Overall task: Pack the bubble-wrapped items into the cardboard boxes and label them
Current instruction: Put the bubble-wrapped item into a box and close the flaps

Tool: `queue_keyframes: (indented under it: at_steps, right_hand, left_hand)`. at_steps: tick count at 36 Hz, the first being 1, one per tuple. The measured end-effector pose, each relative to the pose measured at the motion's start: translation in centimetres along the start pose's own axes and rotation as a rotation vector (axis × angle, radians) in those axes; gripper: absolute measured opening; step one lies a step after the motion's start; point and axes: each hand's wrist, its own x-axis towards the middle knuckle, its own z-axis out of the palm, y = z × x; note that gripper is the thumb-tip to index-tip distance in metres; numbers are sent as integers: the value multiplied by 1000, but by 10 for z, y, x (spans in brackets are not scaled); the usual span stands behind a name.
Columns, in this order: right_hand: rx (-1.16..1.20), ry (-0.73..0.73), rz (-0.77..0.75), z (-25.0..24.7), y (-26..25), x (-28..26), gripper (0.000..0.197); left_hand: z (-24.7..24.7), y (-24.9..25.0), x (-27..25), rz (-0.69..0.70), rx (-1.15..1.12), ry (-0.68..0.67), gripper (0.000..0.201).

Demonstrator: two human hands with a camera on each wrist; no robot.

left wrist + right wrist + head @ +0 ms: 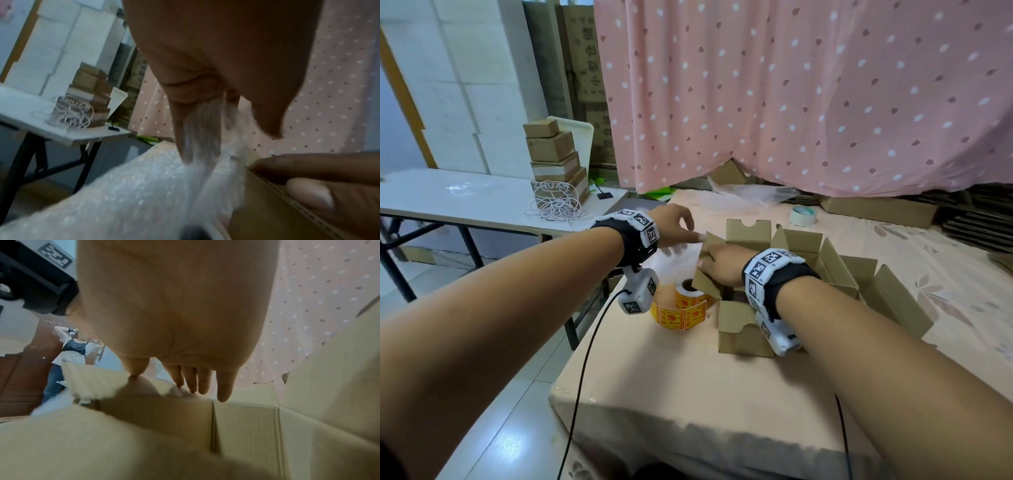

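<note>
An open cardboard box [743, 337] stands on the pink-covered table [671, 377], all flaps up. My right hand [714, 263] grips its left flap [705, 286], thumb on one side and fingers on the other. From the right wrist, the hand [174, 378] reaches over the flap [94, 381] into the empty box [246, 426]. Just left of the box, my left hand [688, 233] pinches the top of a bubble-wrapped item [676, 262]. The left wrist view shows the wrap [144, 186] drawn up into the fingers [197, 126], touching the flap [267, 207].
A roll of orange labels [686, 306] lies left of the box. A second open box [873, 284] adjoins on the right. A tape roll [802, 216] and loose wrap sit further back. A side table [465, 202] holds stacked boxes [554, 161]. Another person [69, 356] stands beyond.
</note>
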Motion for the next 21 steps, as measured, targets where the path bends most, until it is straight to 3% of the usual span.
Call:
queue_keyframes:
  at_steps: [3,5,9,12,16,19,21]
  right_hand:
    - [-1,-5,-2,1,-1,1,45]
    - [-17,-24,10,1,-2,1,47]
    - [-33,-32,3,2,-3,5,49]
    - [-38,-27,17,4,-4,8,51]
    - [-49,-24,26,6,-4,10,51]
    - [-61,-14,24,7,-5,10,51]
    - [-63,-11,26,7,-5,12,51]
  left_hand:
    - [6,-2,-6,-128,-259,-31,42]
    - [6,-7,-8,-160,-284,29,34]
    - [2,-25,-7,-125,237,62,23]
    - [5,-42,-8,-235,535,-71,53]
    - [20,-66,-11,-332,449,-196,97]
    - [30,-66,-20,-219,273,-231,114]
    - [37,-62,-21,-78,313,-222,125]
